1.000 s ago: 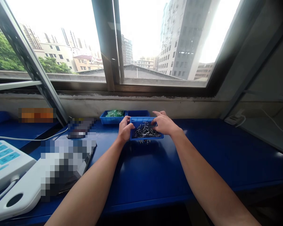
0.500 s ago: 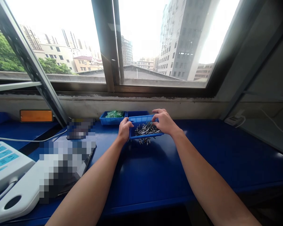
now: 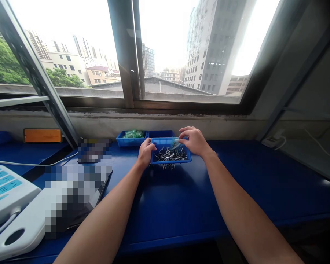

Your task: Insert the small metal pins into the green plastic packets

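One blue bin (image 3: pixel 162 141) — left hand (image 3: pixel 145 153) gripped its left end, right hand (image 3: pixel 196 141) pinched clear bag (image 3: pixel 177 145) over its metal pins (image 3: pixel 169 156); loose pins called for level hold.

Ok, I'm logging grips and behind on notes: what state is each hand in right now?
Left hand: closed on the blue bin's left end.
Right hand: fingers pinched on a clear plastic bag.

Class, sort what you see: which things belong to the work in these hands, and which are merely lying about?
Work in hand:
- front blue bin, held by the left hand
- metal pins inside
- translucent plastic, pinched by the right hand
- possibly green packets behind

Apparently lying about:
- power strip
- orange-screened phone
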A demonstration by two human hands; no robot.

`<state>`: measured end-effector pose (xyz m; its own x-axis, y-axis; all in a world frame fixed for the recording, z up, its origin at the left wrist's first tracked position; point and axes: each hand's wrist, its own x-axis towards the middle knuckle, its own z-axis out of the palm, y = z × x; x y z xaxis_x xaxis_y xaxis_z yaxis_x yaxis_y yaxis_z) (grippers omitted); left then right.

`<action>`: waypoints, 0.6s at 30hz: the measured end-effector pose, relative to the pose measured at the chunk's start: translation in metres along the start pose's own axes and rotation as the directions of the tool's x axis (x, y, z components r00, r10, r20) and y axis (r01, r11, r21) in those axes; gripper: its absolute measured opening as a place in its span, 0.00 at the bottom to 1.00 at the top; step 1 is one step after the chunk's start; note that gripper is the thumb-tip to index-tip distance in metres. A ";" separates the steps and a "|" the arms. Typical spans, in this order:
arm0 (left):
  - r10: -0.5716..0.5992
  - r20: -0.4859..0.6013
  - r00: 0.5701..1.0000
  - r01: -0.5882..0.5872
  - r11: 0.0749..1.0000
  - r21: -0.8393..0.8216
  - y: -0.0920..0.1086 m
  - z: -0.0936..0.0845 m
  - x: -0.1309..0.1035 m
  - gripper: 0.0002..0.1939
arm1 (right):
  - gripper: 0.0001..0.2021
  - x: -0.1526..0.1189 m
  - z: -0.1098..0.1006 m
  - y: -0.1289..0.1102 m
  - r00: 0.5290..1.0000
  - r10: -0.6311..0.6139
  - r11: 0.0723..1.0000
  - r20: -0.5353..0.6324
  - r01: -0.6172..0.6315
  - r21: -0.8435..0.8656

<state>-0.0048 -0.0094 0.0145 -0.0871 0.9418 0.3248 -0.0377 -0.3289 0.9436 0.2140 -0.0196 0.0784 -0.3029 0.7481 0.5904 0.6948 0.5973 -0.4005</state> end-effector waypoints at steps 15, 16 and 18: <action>-0.009 0.023 1.000 0.009 1.000 0.009 0.002 0.002 -0.001 0.08 | 0.05 0.000 0.001 0.001 0.999 -0.036 0.999 0.035 0.036 0.005; -0.009 0.019 1.000 0.009 1.000 0.017 0.001 0.001 -0.001 0.08 | 0.04 0.000 0.001 0.000 1.000 -0.027 0.999 0.012 0.027 0.017; -0.006 0.002 1.000 0.006 0.999 0.035 -0.002 0.000 0.001 0.08 | 0.03 0.001 0.001 -0.002 0.999 0.022 0.998 -0.048 -0.019 0.062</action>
<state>-0.0045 -0.0079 0.0133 -0.0846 0.9439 0.3192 -0.0030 -0.3206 0.9472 0.2120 -0.0194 0.0793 -0.2555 0.7465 0.6144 0.6589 0.5994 -0.4544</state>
